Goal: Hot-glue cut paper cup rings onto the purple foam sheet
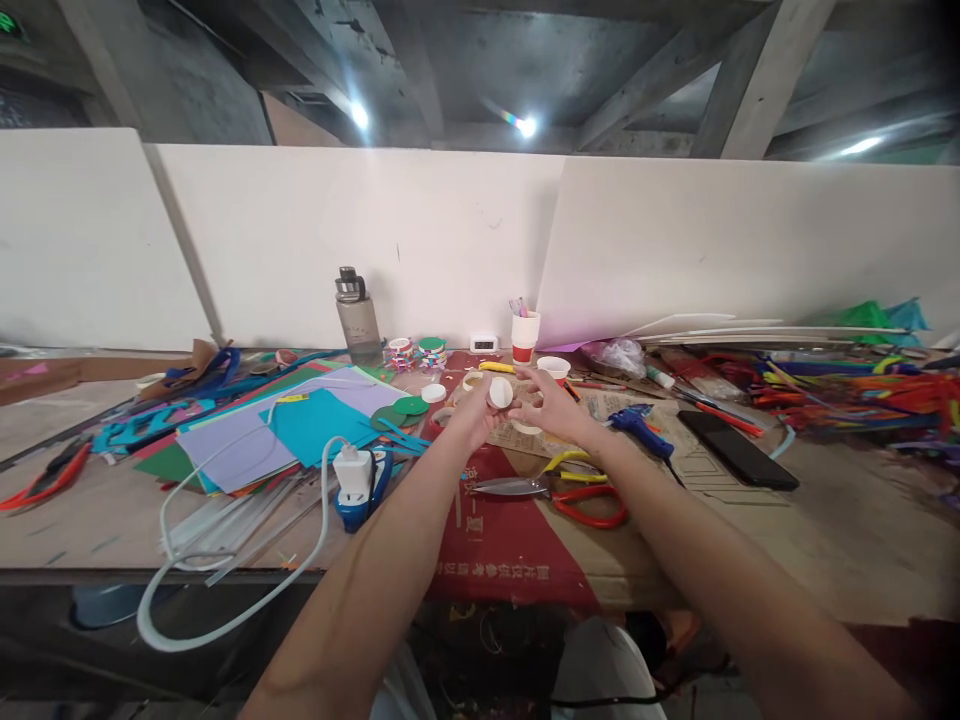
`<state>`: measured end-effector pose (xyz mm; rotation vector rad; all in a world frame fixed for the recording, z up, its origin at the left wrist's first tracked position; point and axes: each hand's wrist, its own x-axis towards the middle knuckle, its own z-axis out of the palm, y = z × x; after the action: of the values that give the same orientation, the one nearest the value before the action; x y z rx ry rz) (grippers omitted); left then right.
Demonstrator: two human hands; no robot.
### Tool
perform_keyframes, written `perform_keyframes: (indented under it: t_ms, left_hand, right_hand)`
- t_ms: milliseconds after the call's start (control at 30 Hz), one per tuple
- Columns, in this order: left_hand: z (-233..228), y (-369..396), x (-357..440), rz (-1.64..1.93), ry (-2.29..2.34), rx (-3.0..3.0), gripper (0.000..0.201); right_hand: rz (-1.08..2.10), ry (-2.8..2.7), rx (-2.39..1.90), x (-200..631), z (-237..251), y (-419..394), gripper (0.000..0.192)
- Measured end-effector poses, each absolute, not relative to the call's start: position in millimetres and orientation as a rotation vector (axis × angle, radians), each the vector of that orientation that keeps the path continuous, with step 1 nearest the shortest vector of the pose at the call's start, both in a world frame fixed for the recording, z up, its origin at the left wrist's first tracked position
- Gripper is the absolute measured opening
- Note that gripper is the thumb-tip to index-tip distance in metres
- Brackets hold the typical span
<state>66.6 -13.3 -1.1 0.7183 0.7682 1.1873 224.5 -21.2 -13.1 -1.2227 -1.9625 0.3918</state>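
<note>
your left hand (471, 412) and right hand (546, 405) meet above the cardboard sheet (517, 540), fingers pinched on a small white round piece (500, 392) held between them over the middle of the table (847, 540). scissors (555, 488) lie just below your wrists, a blue glue gun (637, 425) to the right, a paper cup (553, 369) just behind your hands.

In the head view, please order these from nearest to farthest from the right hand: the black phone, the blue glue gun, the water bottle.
From the right hand:
1. Blue glue gun, just to its right.
2. Black phone, farther right.
3. Water bottle, far left, by the back wall.
</note>
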Motion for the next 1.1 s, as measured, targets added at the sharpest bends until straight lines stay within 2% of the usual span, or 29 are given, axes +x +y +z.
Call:
perform_keyframes:
  t_ms: [167, 300, 433, 500, 600, 700, 900, 1100]
  left_hand:
    - [-4.0, -11.5, 66.2, 1.177, 0.886, 0.748, 0.028]
    - [-3.9, -8.1, 62.4, 1.177, 0.895, 0.747, 0.041]
    - [-6.0, -7.0, 62.6, 1.138, 0.893, 0.798, 0.048]
    - [-8.9, -8.4, 66.9, 1.13, 0.893, 0.848, 0.046]
    - [-13.9, -12.6, 76.6, 1.17, 0.83, 0.938, 0.037]
    - [-15.9, -17.6, 83.6, 1.186, 0.782, 0.99, 0.03]
    - [-14.4, -18.6, 78.2, 1.057, 0.893, 1.171, 0.044]
    - [-18.1, -9.8, 67.4, 1.27, 1.138, 1.441, 0.016]
  right_hand:
    - [0.319, -1.896, -1.351, 236.4, -32.5, -15.8, 0.053]
    - [0.262, -1.89, -1.427, 245.4, -32.1, -16.0, 0.047]
    - [0.225, -1.974, -1.299, 235.8, -19.3, -29.6, 0.062]
    - [0.192, -2.025, -1.198, 228.3, -14.9, -37.5, 0.072]
    - [0.079, -2.096, -1.06, 220.6, -14.3, -44.1, 0.076]
    - [0.001, -2.129, -1.059, 219.0, -15.9, -44.2, 0.067]
    - [-0.017, -2.014, -1.232, 228.8, -9.2, -34.2, 0.046]
    - [0.055, -1.936, -1.478, 244.7, -10.4, -18.8, 0.042]
